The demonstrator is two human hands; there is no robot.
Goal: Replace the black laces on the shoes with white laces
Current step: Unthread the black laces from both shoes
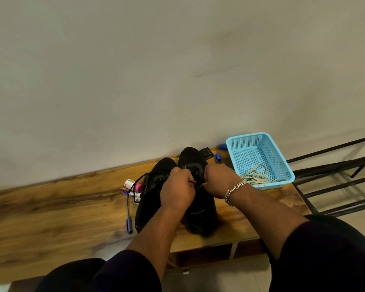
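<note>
Shoes: two black ones, side by side on a wooden table (51, 218), toes pointing away from the person toward the wall, heels at the near edge. Long axes run roughly near-to-far, the pair splaying slightly apart at the toes. Left shoe (150, 199) sits a little nearer; right shoe (200, 209) reaches further back, its rounded toe almost at the wall. Uppers matte black, little detail readable; a faint pale line shows along each side.

Black lace (140, 182) loops out loose from the left shoe toward the left, over the clutter beside it.

Left hand (177, 186) curled over the lacing area of the right shoe, fingers closed, a thin dark strand showing just at its fingertips; appears to pinch the lace. Right hand (218, 179) also curled at the same spot, fingertips hidden behind the knuckles; what it grips cannot be told. Metal bracelet (233, 191) on the right wrist.

White laces (256, 175) lie bundled in the near corner of a light blue basket (240, 142) at the table's right end, just beside the right hand.

Left of the shoes: blue pen (128, 213) lying near-to-far, plus a few small tubes with a pink cap (138, 187). Two blue caps (217, 157) near the wall.
</note>
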